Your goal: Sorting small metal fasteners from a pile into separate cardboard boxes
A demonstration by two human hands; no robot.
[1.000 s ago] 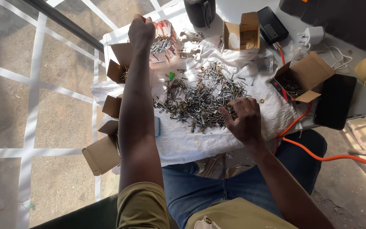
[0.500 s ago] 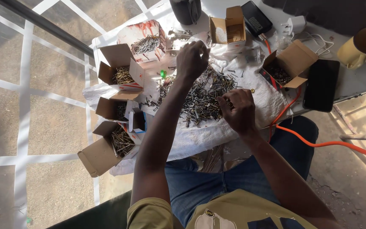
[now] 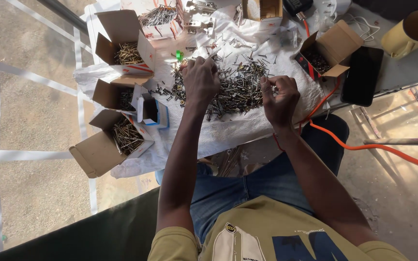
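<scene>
A person is sitting at a bench [image 3: 412,72] draped with a white cloth [image 3: 228,133], and a big heap of loose screws [image 3: 238,87] is lying spread across the middle of that cloth. The left hand [image 3: 200,79] is resting on the left part of the heap, knuckles up, its fingers [image 3: 209,60] curling down and pinching one pale screw whose tip is poking out above them. The right hand [image 3: 279,96] is hovering at the right edge of the heap, its fingers [image 3: 269,87] curling inward in a loose clench around what looks like a few screws, though I cannot tell how many.

Along the left side of the cloth, open cardboard boxes are standing in a column: an upper box [image 3: 124,48] holding brass-coloured screws, a middle box [image 3: 117,94] holding darker ones, and a lower box [image 3: 110,142] holding long thin screws and hanging partly over the bench edge. A small blue and white box [image 3: 153,113] is sitting between the middle and lower ones. At the right of the heap another brown box [image 3: 327,50] is standing open, with a black phone [image 3: 361,77] lying just beside it. An orange cable [image 3: 364,145] is trailing off the bench past the person's knee, and a yellow mug [image 3: 412,31] is standing at the far right.
</scene>
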